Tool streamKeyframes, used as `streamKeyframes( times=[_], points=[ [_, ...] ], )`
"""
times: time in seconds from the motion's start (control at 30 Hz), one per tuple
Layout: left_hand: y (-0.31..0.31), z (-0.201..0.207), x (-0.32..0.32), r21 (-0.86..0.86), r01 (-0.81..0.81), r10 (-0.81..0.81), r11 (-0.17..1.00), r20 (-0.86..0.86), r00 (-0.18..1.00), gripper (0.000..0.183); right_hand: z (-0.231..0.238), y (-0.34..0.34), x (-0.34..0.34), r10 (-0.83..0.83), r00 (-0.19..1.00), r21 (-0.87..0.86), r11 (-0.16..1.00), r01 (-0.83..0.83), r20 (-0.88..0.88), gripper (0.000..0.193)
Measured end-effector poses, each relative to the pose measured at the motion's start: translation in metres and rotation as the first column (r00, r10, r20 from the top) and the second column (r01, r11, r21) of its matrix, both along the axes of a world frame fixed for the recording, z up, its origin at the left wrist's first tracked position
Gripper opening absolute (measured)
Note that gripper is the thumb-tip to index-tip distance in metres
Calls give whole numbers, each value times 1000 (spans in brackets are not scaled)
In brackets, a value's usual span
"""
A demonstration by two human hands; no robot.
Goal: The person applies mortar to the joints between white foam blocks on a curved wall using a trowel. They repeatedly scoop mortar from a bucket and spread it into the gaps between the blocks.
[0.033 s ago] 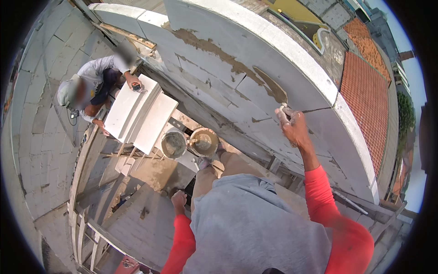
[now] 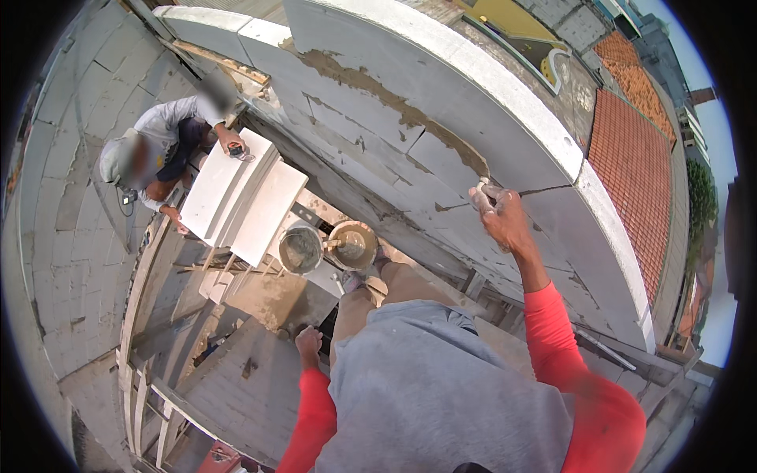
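My right hand (image 2: 500, 219) is closed round the handle of a trowel (image 2: 483, 180), in front of the grey block wall (image 2: 512, 146). The trowel's blade lies nearly edge-on along a joint between blocks, at the right end of a rough band of wet mortar (image 2: 355, 79). Low beside my left thigh hangs my left hand (image 2: 308, 340), its fingers curled in; whether anything is inside them is hidden. Near my feet stand two buckets: a grey mortar bucket (image 2: 300, 249) and a tan one (image 2: 352, 245) with a handle-like piece over its rim.
A co-worker (image 2: 169, 130) crouches at the left, both hands on stacked white blocks (image 2: 236, 193), a small dark tool in one. Wooden scaffold rails (image 2: 142, 299) run down the left. Behind the wall's white top edge lie red tiled roofs (image 2: 627, 165).
The trowel blade has turned from showing its broad face to nearly edge-on against the wall. My right hand has shifted slightly left with it. My left hand and the co-worker look unchanged.
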State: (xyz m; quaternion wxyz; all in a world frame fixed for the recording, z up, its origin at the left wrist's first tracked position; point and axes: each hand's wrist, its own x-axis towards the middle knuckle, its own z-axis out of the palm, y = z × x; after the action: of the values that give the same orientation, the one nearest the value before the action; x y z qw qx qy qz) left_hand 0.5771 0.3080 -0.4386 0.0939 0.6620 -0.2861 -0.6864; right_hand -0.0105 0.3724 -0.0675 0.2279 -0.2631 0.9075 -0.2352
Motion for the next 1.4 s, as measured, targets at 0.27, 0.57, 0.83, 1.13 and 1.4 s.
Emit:
streamKeyframes(
  times=[0.27, 0.57, 0.83, 1.13, 1.4],
  points=[
    [-40, 3, -35, -98, -222, 225, 970, 28, 974, 23, -30, -44, 2, 121, 968, -225, 959, -171, -219, 44],
    [13, -6, -24, 20, -244, 237, 970, 171, 956, 21, -50, -88, 17, 168, 944, -28, 983, -184, -285, 31],
    [67, -64, 22, -377, 319, -322, 870, 58, 945, 23, -32, -132, 2, 275, 924, -118, 942, -315, -266, 40],
    [66, -31, -1, -136, -153, 166, 979, 88, 982, 24, -24, -171, -1, 311, 929, -120, 933, -339, -199, 49],
    [45, -13, -7, 33, -318, 310, 947, 144, 940, 18, -21, -217, 17, 345, 873, -35, 925, -379, -345, 38]
  ],
)
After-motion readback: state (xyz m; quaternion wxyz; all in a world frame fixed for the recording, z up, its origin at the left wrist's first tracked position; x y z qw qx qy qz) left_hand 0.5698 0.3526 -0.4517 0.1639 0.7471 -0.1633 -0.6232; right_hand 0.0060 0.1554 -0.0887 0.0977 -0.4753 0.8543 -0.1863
